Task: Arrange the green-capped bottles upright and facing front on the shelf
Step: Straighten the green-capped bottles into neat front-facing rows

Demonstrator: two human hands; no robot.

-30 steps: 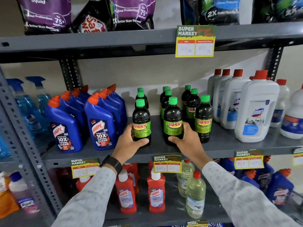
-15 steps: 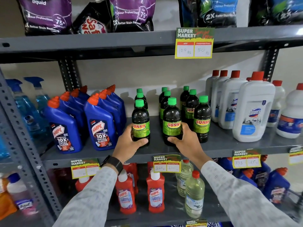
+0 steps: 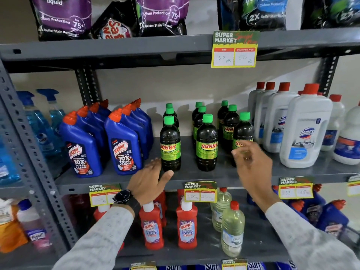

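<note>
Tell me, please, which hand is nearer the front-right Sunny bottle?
Right. The right hand overlaps the front-right Sunny bottle; the left hand sits beyond two columns leftward.

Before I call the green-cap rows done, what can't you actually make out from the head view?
- Right front bottle: label half covered by the right hand, so facing unclear.
- Rear bottles: labels hidden behind the front ones.
- Right hand: motion-blurred; contact with that bottle can't be told.
- Shelf price tag: handwriting too faint to read fully.
- Left hand: beside the left front bottle; contact unclear.
</note>
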